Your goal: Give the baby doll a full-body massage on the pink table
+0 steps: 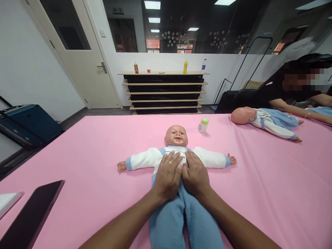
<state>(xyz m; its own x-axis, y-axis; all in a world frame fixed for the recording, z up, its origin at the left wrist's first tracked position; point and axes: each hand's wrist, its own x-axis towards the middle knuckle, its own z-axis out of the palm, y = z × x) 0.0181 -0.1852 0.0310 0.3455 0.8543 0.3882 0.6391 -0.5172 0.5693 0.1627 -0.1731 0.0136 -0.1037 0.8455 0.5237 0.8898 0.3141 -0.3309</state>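
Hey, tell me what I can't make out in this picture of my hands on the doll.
All in the head view:
The doll's feet: cut off by the bottom edge.
Part of its clothed chest: covered by the left hand and right hand.
The green-capped bottle's lettering: too small to read.
The dark phone's near end: cut off at the lower-left corner.
The white object: cut off by the left edge.

Doll [182,199] is wearing white top [212,157], blue cuffs [128,164], blue trousers [166,224]; tablecloth [98,148] is showing pink; bottle [202,128] is displaying green cap [205,121].
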